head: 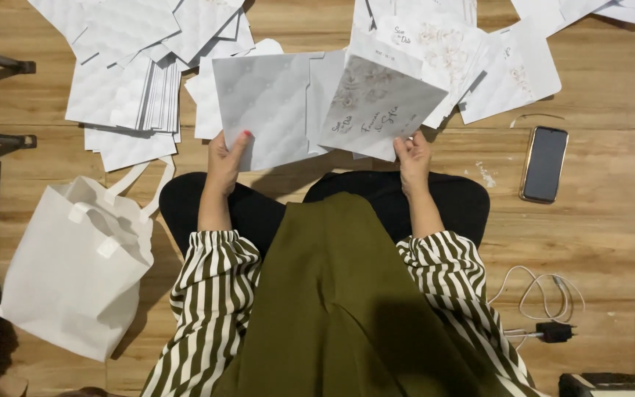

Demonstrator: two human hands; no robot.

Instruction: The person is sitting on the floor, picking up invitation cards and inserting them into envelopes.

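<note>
Hands [226, 158] [413, 156] hold grey envelope [266, 110] and white floral card [378, 106].

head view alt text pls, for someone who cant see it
Seated on a wooden floor, a person's left hand holds a white envelope and the right hand a floral card. Paper piles, bag, phone nearby.

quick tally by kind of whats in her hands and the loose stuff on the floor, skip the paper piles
White quilted-pattern envelope, in the left hand: 1
White floral printed card, in the right hand: 1
White fabric tote bag: 1
Black smartphone: 1
Black charger with white cable: 1
Total: 5
</note>
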